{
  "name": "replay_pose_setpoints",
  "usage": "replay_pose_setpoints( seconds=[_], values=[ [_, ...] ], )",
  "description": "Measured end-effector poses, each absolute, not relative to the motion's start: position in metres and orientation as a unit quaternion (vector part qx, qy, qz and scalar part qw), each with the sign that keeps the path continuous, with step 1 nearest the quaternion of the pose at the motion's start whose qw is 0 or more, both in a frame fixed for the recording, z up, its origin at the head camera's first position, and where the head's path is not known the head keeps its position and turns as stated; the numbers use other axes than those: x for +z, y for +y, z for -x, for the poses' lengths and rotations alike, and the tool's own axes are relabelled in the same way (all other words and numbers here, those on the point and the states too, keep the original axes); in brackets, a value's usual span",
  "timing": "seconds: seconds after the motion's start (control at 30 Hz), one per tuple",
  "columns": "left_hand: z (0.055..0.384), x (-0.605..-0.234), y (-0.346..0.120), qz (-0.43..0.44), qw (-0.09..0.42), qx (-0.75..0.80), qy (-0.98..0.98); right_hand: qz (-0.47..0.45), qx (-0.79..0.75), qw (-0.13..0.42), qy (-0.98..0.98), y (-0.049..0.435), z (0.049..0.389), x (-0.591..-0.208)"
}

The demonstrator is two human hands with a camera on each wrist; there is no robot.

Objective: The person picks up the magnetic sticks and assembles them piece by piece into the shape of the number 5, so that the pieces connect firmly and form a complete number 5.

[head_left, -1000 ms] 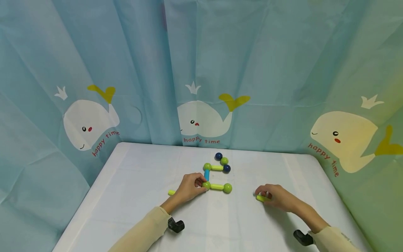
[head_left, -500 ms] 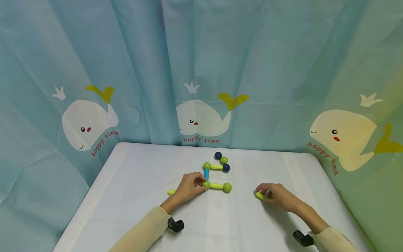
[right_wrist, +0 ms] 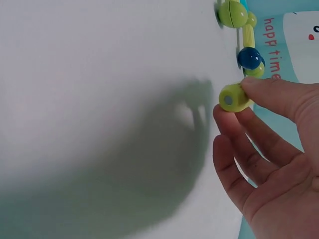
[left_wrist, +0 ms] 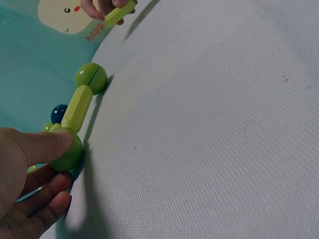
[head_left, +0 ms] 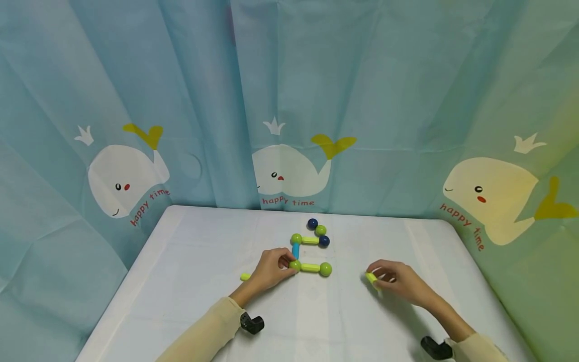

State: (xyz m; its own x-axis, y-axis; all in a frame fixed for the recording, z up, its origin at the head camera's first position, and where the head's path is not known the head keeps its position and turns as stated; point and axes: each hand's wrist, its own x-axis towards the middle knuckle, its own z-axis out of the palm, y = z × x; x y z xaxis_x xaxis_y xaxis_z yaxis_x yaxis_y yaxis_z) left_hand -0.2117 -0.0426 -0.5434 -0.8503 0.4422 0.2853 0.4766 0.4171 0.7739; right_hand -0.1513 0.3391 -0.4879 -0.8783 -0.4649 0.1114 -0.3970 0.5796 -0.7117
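My left hand [head_left: 270,270] pinches the near-left green ball [left_wrist: 70,152] of a joined frame of magnetic balls and rods. From that ball a yellow-green rod [head_left: 310,268] runs right to another green ball [head_left: 325,269], and a blue rod [head_left: 296,251] runs back to a far green ball [head_left: 296,239]. A second yellow-green rod [head_left: 310,241] links this one to a dark blue ball [head_left: 323,241]. Off to the right, my right hand [head_left: 402,282] pinches a loose yellow-green magnetic rod [right_wrist: 234,98] between thumb and fingers, above the table; a grey magnet shows in its end.
Behind the frame, a green ball [head_left: 320,230] and a dark blue ball [head_left: 312,224] sit close together. Another yellow-green rod [head_left: 245,276] lies partly hidden behind my left wrist. A whale-print curtain [head_left: 289,100] stands along the back of the white table [head_left: 181,261].
My right hand has turned the yellow-green rod to a steeper slant and moved up slightly. My left hand keeps its hold on the green ball.
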Motion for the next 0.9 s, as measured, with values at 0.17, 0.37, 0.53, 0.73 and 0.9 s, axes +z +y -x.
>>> replay_pose_setpoints(
  seconds=[0.17,0.37,0.53,0.73,0.9],
  values=[
    [0.211,-0.543,-0.043,0.28,0.026,-0.467,-0.839,0.219,-0.427,0.057,0.876,0.337,0.147,-0.491],
    [0.212,-0.542,-0.042,0.275,0.02,-0.465,-0.841,0.162,-0.474,0.106,0.859,0.329,0.143,-0.497],
    [0.211,-0.54,-0.042,0.275,0.02,-0.464,-0.842,0.142,-0.492,0.125,0.85,0.317,0.143,-0.502],
    [0.211,-0.54,-0.04,0.277,0.028,-0.466,-0.84,0.133,-0.505,0.141,0.841,0.301,0.144,-0.505],
    [0.212,-0.54,-0.04,0.278,0.028,-0.46,-0.843,0.128,-0.514,0.152,0.834,0.287,0.146,-0.506]
  ],
)
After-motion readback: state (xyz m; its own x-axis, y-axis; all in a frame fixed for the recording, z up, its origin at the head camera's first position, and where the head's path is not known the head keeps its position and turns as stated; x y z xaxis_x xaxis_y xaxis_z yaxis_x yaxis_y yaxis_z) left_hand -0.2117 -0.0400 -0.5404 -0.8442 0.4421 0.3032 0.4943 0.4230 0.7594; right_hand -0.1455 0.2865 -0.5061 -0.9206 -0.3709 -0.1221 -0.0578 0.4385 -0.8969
